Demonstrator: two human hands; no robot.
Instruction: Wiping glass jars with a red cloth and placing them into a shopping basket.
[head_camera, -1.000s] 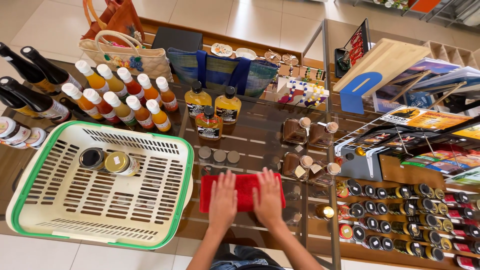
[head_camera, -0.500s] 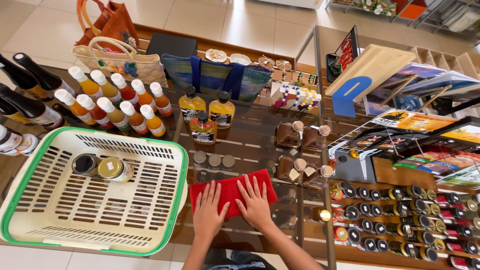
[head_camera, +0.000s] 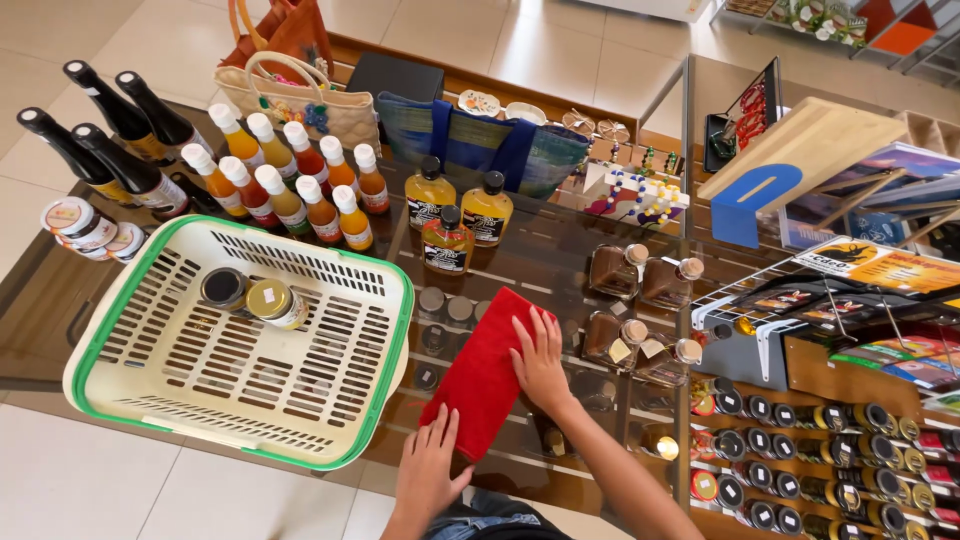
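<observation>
red cloth (head_camera: 484, 372) lying flat on the glass counter (head_camera: 560, 250), long axis running diagonally from near edge up toward the small flask bottles (head_camera: 640, 310). right hand (head_camera: 541, 358) pressed palm-down on the cloth's upper right edge, fingers spread and pointing away, not clamped on anything. left hand (head_camera: 432, 468) flat on the lower near corner, fingers apart, wrist coming in from the bottom edge. both forearms angled in from below, right one reaching further.

judgement on wiping well: keep palms flat, even pressure, move the cloth in straight overlapping passes. watch clearance on the left, where the cream basket with green rim (head_camera: 240, 345) sits just beside the cloth; two lidded jars (head_camera: 250, 296) inside it. amber bottles with black caps (head_camera: 455, 215) stand near the far end, so short strokes there to avoid knocking them. orange sauce bottles with white caps (head_camera: 290, 190) and dark wine bottles (head_camera: 110, 140) well apart, no risk.
</observation>
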